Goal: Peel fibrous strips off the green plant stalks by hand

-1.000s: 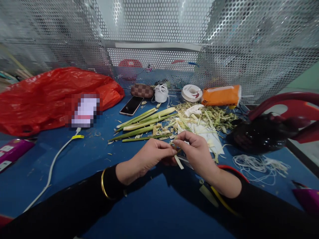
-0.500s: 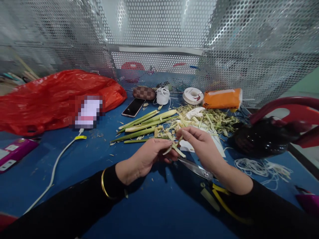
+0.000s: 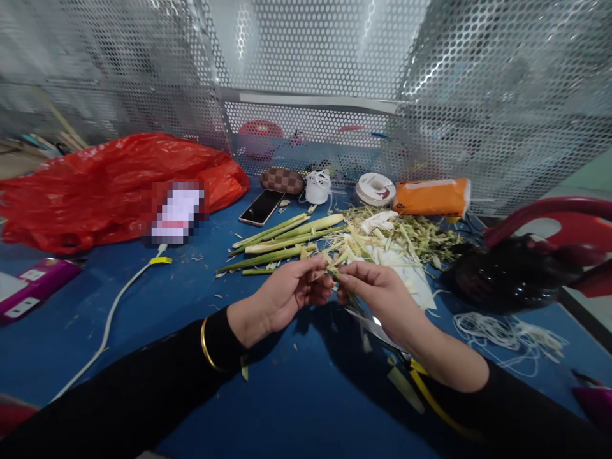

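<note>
My left hand (image 3: 280, 298) has its fingertips pinched at one end of some narrow pale-green plant leaf strips (image 3: 333, 270). Thumb and fingers of my right hand (image 3: 389, 299) press on the same strips from the other side. The strips cross between the fingertips, and part of them is hidden by the fingers. Beneath my right hand lie scissors (image 3: 377, 326) with silver blades, partly covered. Just beyond my hands, several green stalks (image 3: 272, 258) lie side by side, next to a heap of shredded plant bits (image 3: 425, 234).
A red plastic bag (image 3: 109, 191), a charging phone (image 3: 176, 213), a dark phone (image 3: 262, 207) and a checkered case (image 3: 282, 181) are left and back. White string (image 3: 318, 188), a ribbon spool (image 3: 375, 189) and an orange pack (image 3: 433, 196) line the perforated metal screen (image 3: 325, 51). A black kettle-like object (image 3: 507, 274) stands right.
My hands have drawn closer together over the strips. My left fingers have curled more, and the long strip end that stuck out below has shifted from sight. The view has moved slightly.
</note>
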### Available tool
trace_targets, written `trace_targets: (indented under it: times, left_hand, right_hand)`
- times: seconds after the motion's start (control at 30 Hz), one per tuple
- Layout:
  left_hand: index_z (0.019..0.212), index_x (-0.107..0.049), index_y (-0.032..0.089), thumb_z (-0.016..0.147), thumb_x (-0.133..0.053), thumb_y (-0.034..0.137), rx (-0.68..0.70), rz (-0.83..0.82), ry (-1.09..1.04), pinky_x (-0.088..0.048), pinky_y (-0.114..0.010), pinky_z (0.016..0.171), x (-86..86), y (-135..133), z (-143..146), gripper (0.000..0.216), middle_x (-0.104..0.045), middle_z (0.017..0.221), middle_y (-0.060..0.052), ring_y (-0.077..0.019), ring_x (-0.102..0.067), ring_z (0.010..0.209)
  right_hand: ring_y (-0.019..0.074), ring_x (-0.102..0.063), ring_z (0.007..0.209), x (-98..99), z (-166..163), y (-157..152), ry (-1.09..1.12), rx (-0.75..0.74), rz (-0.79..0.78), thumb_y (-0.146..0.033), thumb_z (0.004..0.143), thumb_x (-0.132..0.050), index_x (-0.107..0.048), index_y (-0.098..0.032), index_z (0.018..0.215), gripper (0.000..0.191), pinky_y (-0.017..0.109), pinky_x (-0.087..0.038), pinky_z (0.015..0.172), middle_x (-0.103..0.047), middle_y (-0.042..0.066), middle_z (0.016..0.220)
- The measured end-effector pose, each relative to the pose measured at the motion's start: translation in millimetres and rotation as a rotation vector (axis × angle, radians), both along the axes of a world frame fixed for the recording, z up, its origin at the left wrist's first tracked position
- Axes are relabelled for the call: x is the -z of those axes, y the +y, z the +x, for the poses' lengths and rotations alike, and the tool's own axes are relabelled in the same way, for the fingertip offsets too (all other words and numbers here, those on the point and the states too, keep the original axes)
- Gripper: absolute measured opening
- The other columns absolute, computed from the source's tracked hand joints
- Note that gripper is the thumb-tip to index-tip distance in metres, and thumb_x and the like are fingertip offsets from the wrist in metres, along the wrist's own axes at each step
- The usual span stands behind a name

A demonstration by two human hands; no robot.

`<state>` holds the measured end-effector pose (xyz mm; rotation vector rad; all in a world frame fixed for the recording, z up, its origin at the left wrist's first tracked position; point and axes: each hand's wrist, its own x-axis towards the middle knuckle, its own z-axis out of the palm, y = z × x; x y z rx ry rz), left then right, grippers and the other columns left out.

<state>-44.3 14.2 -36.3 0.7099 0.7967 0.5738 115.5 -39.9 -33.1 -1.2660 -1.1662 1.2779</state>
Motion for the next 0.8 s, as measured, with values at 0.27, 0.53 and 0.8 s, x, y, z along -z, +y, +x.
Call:
trace_targets:
  times: [0.27, 0.53, 0.8]
  left_hand:
    - [0.074, -0.067, 0.013, 0.072, -0.072, 0.031, 0.083, 0.203, 0.146, -0.044, -0.024, 0.060, 0.2, 1.1, -1.7, 0.018, -0.065, 0.072, -0.003, -0.0122, -0.061, 0.065]
    - [0.069, -0.070, 0.011, 0.065, -0.073, 0.022, 0.082, 0.234, 0.175, -0.042, -0.024, 0.060, 1.0, 3.2, -2.0, 0.011, -0.061, 0.063, -0.002, -0.0111, -0.056, 0.060]
    - [0.066, -0.069, 0.013, 0.061, -0.075, 0.018, 0.001, 0.197, 0.123, -0.041, -0.023, 0.057, 3.5, 6.4, -1.0, 0.010, -0.060, 0.062, 0.000, -0.0087, -0.053, 0.056]
  right_hand:
    - [0.0117, -0.052, 0.052, -1.6, 4.0, -3.6, -0.364, -0.028, 0.067, -0.030, 0.080, -0.058, -0.060, -0.018, 0.068, 0.017, 0.025, -0.038, 0.053, -0.062, -0.001, 0.057]
    - [0.0112, -0.051, 0.050, -2.8, 2.0, -5.2, -0.417, -0.037, 0.062, -0.027, 0.079, -0.058, -0.060, -0.019, 0.065, 0.017, 0.025, -0.037, 0.051, -0.062, -0.001, 0.055]
    - [0.0121, -0.052, 0.053, -2.9, 3.5, -2.2, -0.249, -0.104, -0.001, -0.036, 0.081, -0.059, -0.059, -0.018, 0.065, 0.024, 0.027, -0.038, 0.055, -0.062, 0.000, 0.057]
